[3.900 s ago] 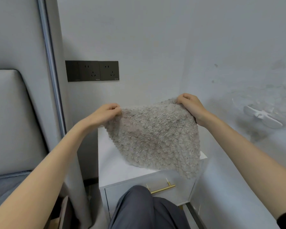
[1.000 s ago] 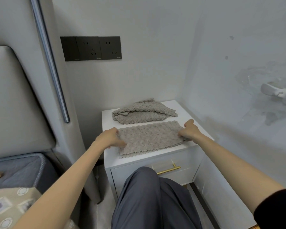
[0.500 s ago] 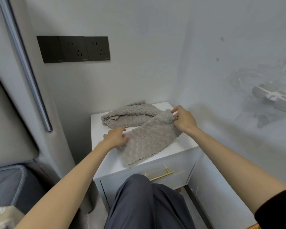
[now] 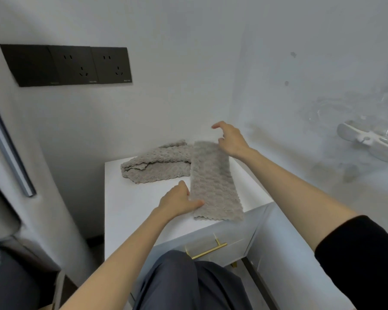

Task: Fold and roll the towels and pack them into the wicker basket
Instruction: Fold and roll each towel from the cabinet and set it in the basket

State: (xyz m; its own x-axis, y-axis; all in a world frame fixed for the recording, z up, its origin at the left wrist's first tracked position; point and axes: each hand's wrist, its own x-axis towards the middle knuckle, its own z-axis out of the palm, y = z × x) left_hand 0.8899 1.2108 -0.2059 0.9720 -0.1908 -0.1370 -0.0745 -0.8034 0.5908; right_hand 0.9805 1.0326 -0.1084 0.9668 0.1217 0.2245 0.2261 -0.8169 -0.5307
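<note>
Head view: a folded towel (image 4: 213, 182) is lying on the surface (image 4: 130, 204), left hand (image 4: 177, 202) pressing flat on its near edge, right hand (image 4: 231, 142) hovering spread above its far end. A second towel (image 4: 155, 164) is waiting far left; rolling and packing seemingly remaining.

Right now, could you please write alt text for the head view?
A person's left hand rests on the near edge of a folded grey towel on a white nightstand; the right hand is open above its far end, with a second towel bunched alongside.
</note>
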